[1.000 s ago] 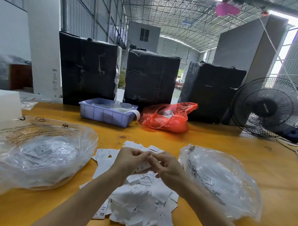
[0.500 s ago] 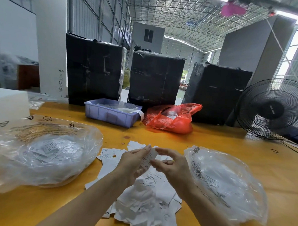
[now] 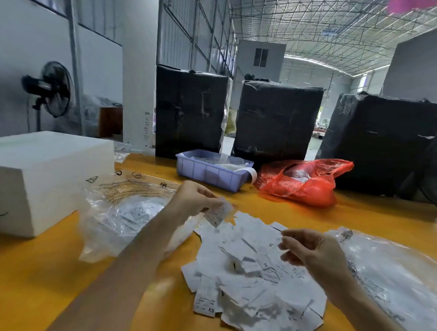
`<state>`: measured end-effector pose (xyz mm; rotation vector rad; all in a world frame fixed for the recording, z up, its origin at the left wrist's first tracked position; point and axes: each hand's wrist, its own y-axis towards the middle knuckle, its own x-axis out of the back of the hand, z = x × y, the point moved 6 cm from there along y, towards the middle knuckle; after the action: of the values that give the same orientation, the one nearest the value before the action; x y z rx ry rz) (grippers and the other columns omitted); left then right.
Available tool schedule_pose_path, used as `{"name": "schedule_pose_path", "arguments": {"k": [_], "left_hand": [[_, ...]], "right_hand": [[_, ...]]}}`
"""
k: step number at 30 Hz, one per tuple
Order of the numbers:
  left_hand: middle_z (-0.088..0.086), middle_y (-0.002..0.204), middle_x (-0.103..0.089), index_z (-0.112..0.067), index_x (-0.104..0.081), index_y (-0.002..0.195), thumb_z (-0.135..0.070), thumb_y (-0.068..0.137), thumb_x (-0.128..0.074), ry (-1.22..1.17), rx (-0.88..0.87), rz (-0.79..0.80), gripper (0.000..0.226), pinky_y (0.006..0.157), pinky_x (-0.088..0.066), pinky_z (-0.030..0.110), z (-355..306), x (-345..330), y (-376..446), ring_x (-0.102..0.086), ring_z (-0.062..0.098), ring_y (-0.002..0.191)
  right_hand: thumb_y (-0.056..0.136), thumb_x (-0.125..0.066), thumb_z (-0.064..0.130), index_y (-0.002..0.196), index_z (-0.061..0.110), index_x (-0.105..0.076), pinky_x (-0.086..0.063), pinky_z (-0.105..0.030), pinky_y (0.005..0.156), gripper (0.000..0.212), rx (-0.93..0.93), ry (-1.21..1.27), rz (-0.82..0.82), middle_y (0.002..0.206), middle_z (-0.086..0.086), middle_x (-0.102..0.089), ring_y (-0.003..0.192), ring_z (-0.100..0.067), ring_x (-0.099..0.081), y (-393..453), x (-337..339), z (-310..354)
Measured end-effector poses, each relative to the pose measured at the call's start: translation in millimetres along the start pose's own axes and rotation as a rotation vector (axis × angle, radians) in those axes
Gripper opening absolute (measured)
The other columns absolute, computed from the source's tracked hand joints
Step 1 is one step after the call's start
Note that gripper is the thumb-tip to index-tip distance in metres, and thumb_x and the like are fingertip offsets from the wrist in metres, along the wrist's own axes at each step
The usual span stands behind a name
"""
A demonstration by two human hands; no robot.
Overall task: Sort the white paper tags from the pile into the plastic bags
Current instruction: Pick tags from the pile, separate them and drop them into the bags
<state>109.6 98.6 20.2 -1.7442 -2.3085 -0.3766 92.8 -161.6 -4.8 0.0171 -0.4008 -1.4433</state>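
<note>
My left hand pinches one white paper tag between thumb and fingers and holds it up, over the near edge of the left plastic bag. My right hand is above the pile of tags. Its fingers are half curled with the thumb near the fingertips; it is blurred, so I cannot tell if it holds a tag or nothing. The pile lies on the yellow table between two clear plastic bags: the left one already has some tags inside, and the right plastic bag lies flat just beside my right wrist. Farther away I count one white foam block on the left, one purple tray, one red bag and three black wrapped boxes. One fan stands behind the block.
</note>
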Motion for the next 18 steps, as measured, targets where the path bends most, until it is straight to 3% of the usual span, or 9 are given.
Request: {"name": "schedule_pose_path", "arguments": {"k": [2, 4, 7, 13, 16, 18], "left_hand": [[0.000, 0.071, -0.067, -0.012, -0.071, 0.080, -0.016, 0.075, -0.079, 0.113, 0.006, -0.192, 0.010, 0.043, -0.041, 0.014, 8.8, 52.8, 6.2, -0.058, 0.008, 0.062], [0.007, 0.077, -0.070, -0.007, -0.072, 0.083, -0.011, 0.074, -0.079, 0.206, 0.033, -0.366, 0.011, 0.060, -0.052, 0.026, 26.3, 95.6, 8.0, -0.062, 0.015, 0.066], [0.013, 0.093, -0.071, -0.002, -0.070, 0.097, -0.010, 0.075, -0.078, 0.369, 0.112, -0.487, 0.024, 0.082, -0.055, 0.037, 49.5, 127.3, 8.2, -0.066, 0.028, 0.086], [0.017, 0.097, -0.067, 0.002, -0.062, 0.100, -0.001, 0.085, -0.063, 0.669, 0.146, -0.566, 0.015, 0.065, -0.046, 0.035, 44.1, 121.1, 6.5, -0.062, 0.032, 0.088], [0.016, 0.101, -0.065, -0.002, -0.063, 0.101, -0.010, 0.088, -0.063, 0.761, 0.099, -0.588, 0.016, 0.063, -0.042, 0.033, 25.7, 104.0, 6.0, -0.059, 0.030, 0.088], [0.014, 0.107, -0.066, -0.006, -0.065, 0.108, -0.019, 0.088, -0.065, 0.744, -0.012, -0.535, 0.024, 0.067, -0.041, 0.031, 11.1, 82.1, 8.2, -0.059, 0.028, 0.095]], "right_hand": [[0.085, -0.064, 0.001, 0.089, 0.010, -0.070, -0.054, -0.020, 0.054, 0.011, -0.002, -0.055, 0.010, 0.071, -0.005, -0.073, 0.059, -0.018, -0.069, 3.3, 6.4, 3.5], [0.086, -0.063, 0.001, 0.088, 0.010, -0.070, -0.054, -0.020, 0.052, 0.011, -0.008, -0.091, 0.024, 0.070, -0.005, -0.073, 0.058, -0.017, -0.068, 7.2, 14.1, 7.4], [0.086, -0.064, 0.003, 0.085, 0.008, -0.071, -0.052, -0.026, 0.054, 0.009, -0.066, -0.144, 0.051, 0.070, -0.008, -0.073, 0.056, -0.019, -0.067, 13.1, 28.4, 8.9], [0.086, -0.067, 0.011, 0.075, 0.000, -0.070, -0.046, -0.027, 0.043, 0.015, -0.308, -0.559, 0.101, 0.062, -0.014, -0.070, 0.049, -0.026, -0.066, 28.1, 90.2, -9.2], [0.083, -0.059, 0.001, 0.067, 0.003, -0.067, -0.043, -0.028, 0.040, 0.018, -0.358, -1.103, 0.030, 0.050, -0.007, -0.062, 0.046, -0.023, -0.061, 33.2, 133.8, -28.2], [0.080, -0.062, 0.007, 0.068, 0.014, -0.063, -0.034, -0.021, 0.043, 0.014, -0.393, -1.391, 0.046, 0.055, 0.003, -0.049, 0.048, -0.013, -0.050, 26.6, 141.7, -33.1]]}}
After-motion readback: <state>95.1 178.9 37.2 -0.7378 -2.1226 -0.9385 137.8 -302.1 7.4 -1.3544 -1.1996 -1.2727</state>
